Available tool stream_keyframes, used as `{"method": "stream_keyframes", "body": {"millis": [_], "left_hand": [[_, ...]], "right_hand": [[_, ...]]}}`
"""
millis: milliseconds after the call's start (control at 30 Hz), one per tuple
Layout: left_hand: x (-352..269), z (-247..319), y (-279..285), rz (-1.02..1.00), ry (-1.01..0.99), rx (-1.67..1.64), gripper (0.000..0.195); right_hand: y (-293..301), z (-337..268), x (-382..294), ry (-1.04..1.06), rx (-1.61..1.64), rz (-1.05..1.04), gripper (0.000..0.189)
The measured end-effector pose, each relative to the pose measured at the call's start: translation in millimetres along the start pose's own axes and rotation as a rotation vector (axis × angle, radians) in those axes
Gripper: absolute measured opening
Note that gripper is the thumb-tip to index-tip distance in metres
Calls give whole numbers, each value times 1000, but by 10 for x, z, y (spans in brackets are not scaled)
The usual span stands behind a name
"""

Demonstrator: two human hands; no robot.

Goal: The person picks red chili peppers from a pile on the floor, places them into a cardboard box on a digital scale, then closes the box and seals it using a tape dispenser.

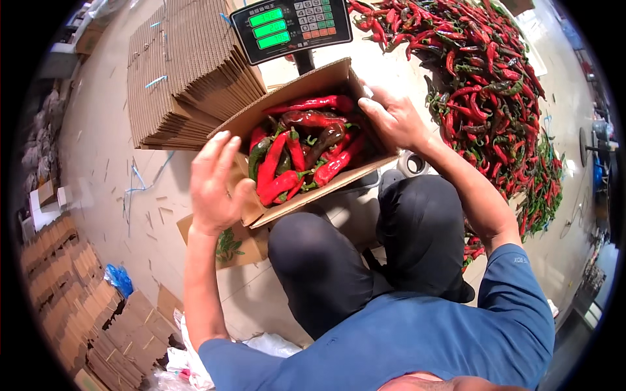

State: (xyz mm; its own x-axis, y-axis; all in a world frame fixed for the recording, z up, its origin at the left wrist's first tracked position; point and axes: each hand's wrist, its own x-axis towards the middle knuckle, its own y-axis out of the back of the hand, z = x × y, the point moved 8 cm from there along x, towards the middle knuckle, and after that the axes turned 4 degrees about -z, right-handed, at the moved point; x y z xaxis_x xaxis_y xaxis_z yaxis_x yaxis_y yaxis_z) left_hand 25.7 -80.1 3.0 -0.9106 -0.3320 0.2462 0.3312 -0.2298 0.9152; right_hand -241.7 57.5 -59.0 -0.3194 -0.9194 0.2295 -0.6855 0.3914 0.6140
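An uncovered cardboard box [288, 207] holds red and dark chili peppers [293, 151], a few of them partly green. It rests before me beneath the lit display of a digital weighing scale [292, 27]. My left hand [215, 183] is raised at the box's left end, fingers apart, beside a lowered flap, with nothing in its grasp. At the right end my right hand [393, 115] grips the box wall, thumb on the upper edge and the other fingers partly hidden.
A stack of flattened cardboard boxes [186, 63] stands at upper left, more cardboard [63, 293] at lower left. A large heap of chili peppers [489, 97] covers the floor at right. A roll of tape [413, 163] lies near my right knee, and blue strapping [142, 185] on the left floor.
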Motion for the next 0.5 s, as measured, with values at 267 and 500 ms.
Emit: {"method": "stream_keyframes", "body": {"millis": [267, 500], "left_hand": [[540, 317, -1128, -271, -195, 3, 92], [550, 306, -1298, -237, -71, -28, 90]], "right_hand": [[-698, -138, 191, -16, -299, -455, 52], [-801, -66, 98, 169, -338, -527, 53]]}}
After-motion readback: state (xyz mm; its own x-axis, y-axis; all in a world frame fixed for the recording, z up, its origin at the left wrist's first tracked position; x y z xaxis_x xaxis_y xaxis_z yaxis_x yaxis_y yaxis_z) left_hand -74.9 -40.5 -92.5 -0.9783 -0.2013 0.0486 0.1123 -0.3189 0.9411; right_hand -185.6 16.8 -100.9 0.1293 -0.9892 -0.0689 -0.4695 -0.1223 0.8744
